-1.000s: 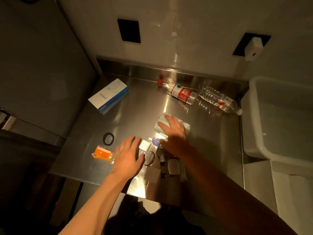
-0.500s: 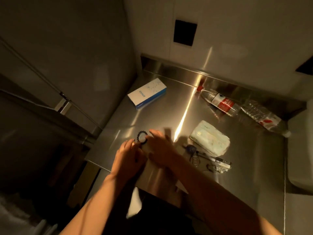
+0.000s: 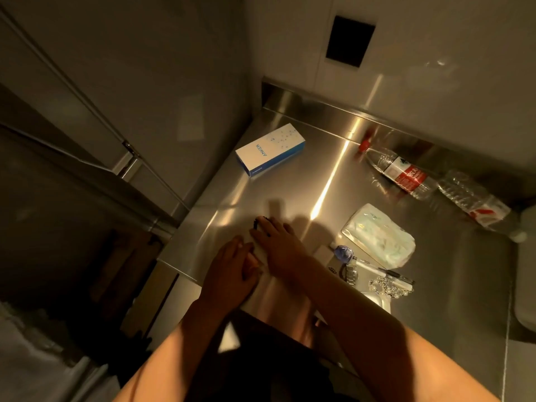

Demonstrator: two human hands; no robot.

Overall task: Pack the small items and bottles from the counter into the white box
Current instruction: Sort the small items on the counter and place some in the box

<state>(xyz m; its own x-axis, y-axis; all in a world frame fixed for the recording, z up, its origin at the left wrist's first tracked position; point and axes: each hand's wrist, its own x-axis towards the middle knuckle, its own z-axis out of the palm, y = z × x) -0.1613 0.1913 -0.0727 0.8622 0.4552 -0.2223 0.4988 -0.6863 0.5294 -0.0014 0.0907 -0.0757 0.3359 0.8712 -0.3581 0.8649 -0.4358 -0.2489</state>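
My right hand [image 3: 280, 246] reaches across to the counter's left part, its fingertips curled over a black hair tie [image 3: 259, 221]. Beside it my left hand [image 3: 229, 274] cups an orange packet [image 3: 251, 261], of which only a sliver shows. Two clear bottles with red labels [image 3: 404, 175] [image 3: 478, 203] lie along the back right. A pale soft pack [image 3: 380, 236] lies right of my hands. Near the front are a small white cube [image 3: 322, 252], a blue round item [image 3: 343, 252], a watch [image 3: 349, 274], a pen [image 3: 387, 274] and a bead chain [image 3: 388, 289]. The white box [image 3: 528, 274] shows at the right edge.
A blue and white carton [image 3: 269, 153] lies at the back left of the steel counter [image 3: 290, 198]. A raised steel backsplash [image 3: 319, 108] runs behind it. A grey cabinet wall [image 3: 145, 97] borders the left. A small white case [image 3: 377, 300] sits at the front edge.
The view swung left. My right hand left the pale soft pack and crossed to the hair tie. My left hand moved onto the orange packet, and both hands have closed in together.
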